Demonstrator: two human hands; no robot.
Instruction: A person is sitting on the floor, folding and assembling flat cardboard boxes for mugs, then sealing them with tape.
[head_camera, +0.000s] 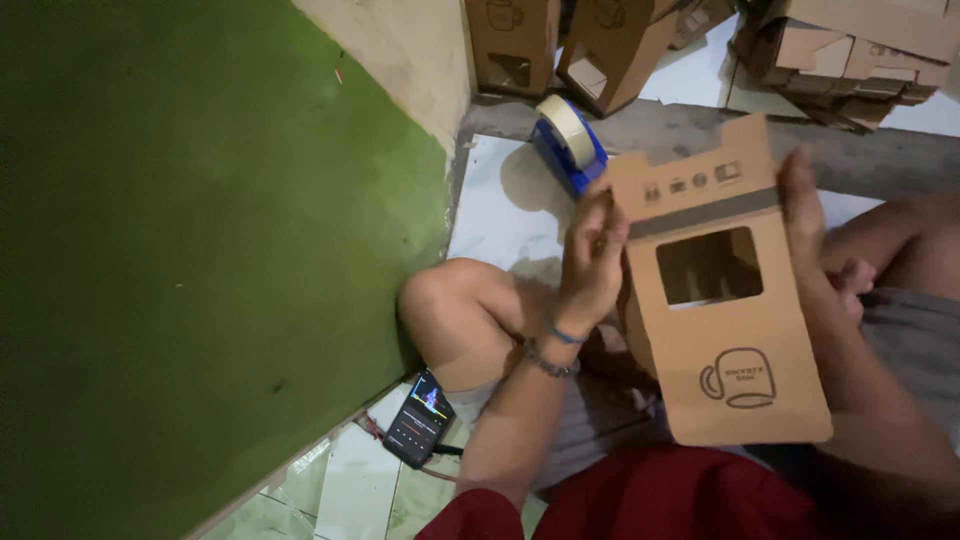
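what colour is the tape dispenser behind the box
Blue, holding a roll of tan tape; the tape dispenser shows in the head view, just above the left hand.

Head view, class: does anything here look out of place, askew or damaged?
Mostly the heap of cardboard pieces at top right, crumpled and stacked unevenly. A phone lies on the floor by the green wall. The box between the left hand and right hand looks intact.

Left wrist bracelets: one thin blue cord, one dark beaded band just below it. Red garment below bracelets. Grey shorts beside them.
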